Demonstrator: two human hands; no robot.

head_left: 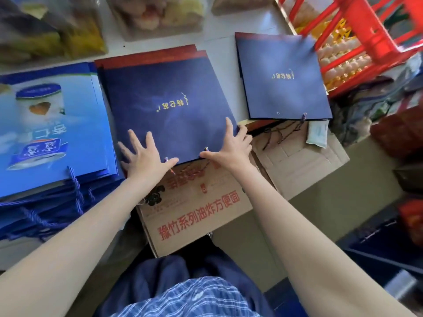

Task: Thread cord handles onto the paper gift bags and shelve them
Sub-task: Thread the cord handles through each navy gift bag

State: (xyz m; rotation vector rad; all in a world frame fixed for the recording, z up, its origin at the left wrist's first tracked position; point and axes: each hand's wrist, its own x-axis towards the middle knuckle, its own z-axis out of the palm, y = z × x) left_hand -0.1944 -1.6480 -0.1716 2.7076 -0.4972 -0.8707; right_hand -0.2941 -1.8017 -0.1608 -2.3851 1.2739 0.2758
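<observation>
Bag stack (164,99) betw. printed bags (52,133) left, single bag (281,76) right.

The navy gift bag (164,106) under the hands is smooth matt paper with gold lettering that looks metallic and a dull red band along its far edge. A second navy bag (281,76) to the right has the same matt paper face, with a small shiny eyelet near its near edge. The light blue bags (52,129) on the left are glossier printed paper, and their blue handles (75,188) are twisted cord. The flattened carton (194,202) is rough brown cardboard printed in red. The red crate (366,35) looks like glossy moulded plastic. The clear packets (158,14) at the far edge are shiny plastic film.
</observation>
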